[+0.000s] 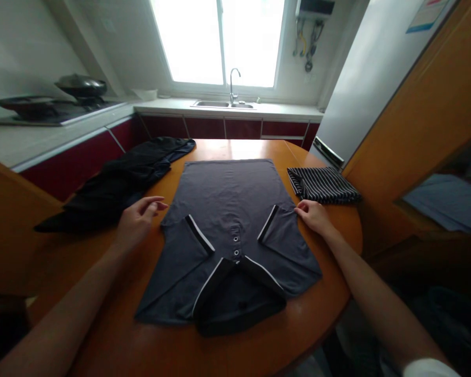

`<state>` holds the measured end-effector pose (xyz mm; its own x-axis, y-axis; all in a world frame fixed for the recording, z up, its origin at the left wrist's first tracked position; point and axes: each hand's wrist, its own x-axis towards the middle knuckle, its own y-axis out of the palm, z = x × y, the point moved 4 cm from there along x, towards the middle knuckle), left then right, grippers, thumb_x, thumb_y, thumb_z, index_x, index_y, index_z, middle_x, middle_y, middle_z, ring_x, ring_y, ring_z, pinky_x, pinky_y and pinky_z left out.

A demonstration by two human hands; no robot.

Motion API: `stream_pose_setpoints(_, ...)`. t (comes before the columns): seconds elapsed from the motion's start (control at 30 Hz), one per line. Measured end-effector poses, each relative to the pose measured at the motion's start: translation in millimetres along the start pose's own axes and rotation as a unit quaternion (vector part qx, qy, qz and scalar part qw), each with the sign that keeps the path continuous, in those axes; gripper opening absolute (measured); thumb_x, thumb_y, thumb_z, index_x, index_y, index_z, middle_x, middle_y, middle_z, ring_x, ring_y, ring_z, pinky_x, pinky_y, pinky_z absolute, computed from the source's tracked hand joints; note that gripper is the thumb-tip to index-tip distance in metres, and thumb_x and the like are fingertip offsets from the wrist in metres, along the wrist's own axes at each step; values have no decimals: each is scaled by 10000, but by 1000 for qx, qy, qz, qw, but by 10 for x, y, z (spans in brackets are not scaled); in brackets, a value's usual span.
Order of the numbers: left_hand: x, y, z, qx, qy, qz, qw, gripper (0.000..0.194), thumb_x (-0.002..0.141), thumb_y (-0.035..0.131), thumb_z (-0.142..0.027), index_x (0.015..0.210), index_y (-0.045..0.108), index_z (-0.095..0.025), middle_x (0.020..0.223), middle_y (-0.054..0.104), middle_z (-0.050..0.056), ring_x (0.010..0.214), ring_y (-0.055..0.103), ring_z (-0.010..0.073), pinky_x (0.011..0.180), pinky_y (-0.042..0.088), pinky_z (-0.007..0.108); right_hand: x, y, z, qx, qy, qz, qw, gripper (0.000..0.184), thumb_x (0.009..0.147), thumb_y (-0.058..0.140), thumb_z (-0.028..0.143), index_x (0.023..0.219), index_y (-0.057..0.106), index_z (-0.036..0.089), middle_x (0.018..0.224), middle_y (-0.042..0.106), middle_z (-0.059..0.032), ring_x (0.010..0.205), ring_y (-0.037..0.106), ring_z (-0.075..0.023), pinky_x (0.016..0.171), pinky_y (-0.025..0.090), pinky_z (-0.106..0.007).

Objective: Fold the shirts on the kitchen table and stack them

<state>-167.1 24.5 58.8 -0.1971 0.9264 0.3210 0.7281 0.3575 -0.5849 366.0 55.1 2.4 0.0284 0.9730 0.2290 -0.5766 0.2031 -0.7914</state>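
Observation:
A dark grey polo shirt (230,199) lies front up with its collar toward me. Both short sleeves, edged in black and white, are folded in over its front. On the right, my right hand (313,214) pinches the shirt's side edge between thumb and fingers. Just off the opposite edge hovers my left hand (139,217), its fingers loosely stretched and holding nothing.
The shirt rests on a round-ended wooden table (255,351). A heap of dark clothes (121,178) lies at the left, and a folded black-and-white striped garment (324,184) at the right. Beyond are a counter with a sink (212,104) and a fridge (361,78).

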Motion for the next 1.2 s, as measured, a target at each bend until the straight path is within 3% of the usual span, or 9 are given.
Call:
stream_pose_setpoints(0.37, -12, 66, -8, -17, 0, 23, 1000, 379, 864, 509, -484, 1068, 676, -212, 982, 753, 59, 949, 704, 268, 874, 559, 395, -1, -6, 21, -56, 29, -38, 997, 178, 844, 639, 363, 769, 709, 217, 764, 744, -64, 722, 686, -220, 674, 466, -304)
stream_pose_setpoints(0.53, -34, 75, -47, -24, 4, 24, 999, 379, 840, 517, -486, 1027, 690, -206, 960, 757, 67, 929, 708, 262, 873, 552, 376, -39, -64, 59, -37, 9, -93, 995, 232, 872, 537, 325, 901, 733, 204, 864, 755, -96, 800, 692, -256, 771, 504, -354)
stream_pose_setpoints(0.63, -48, 93, -46, -26, 10, 29, 999, 377, 839, 524, -482, 1018, 699, -200, 957, 758, 73, 919, 708, 261, 850, 554, 363, -83, -85, 182, 14, -48, -122, 991, 333, 891, 446, 275, 1029, 736, 187, 1001, 747, -114, 931, 682, -268, 882, 513, -387)
stream_pose_setpoints(0.77, -51, 130, 3, -31, 14, 36, 999, 386, 856, 519, -462, 1044, 708, -183, 968, 761, 82, 921, 710, 259, 847, 552, 356, -183, 18, 456, 64, -158, -60, 984, 406, 943, 375, 254, 1149, 722, 205, 1168, 704, -109, 1123, 632, -258, 1030, 475, -420)
stream_pose_setpoints(0.9, -47, 166, 37, -33, 20, 45, 998, 358, 863, 524, -441, 1029, 717, -189, 986, 764, 81, 935, 712, 254, 872, 550, 348, -305, 239, 647, -3, -223, 48, 974, 470, 1008, 378, 374, 1372, 604, 181, 1446, 567, -116, 1371, 485, -254, 1175, 350, -443)
stream_pose_setpoints(1.03, -61, 183, 10, -30, 28, 52, 998, 355, 867, 521, -441, 1016, 716, -184, 990, 766, 81, 945, 714, 252, 898, 546, 361, -363, 433, 643, -106, -237, 125, 958, 624, 1008, 394, 510, 1534, 413, 175, 1621, 330, -128, 1510, 266, -281, 1226, 218, -525)
stream_pose_setpoints(1.2, -123, 221, -102, 7, 74, 75, 994, 379, 910, 492, -438, 1069, 720, -180, 1060, 763, 93, 1025, 705, 264, 964, 526, 397, -352, 481, 593, -126, -242, 134, 953, 653, 1012, 364, 550, 1564, 357, 203, 1641, 268, -131, 1524, 219, -275, 1221, 214, -538)
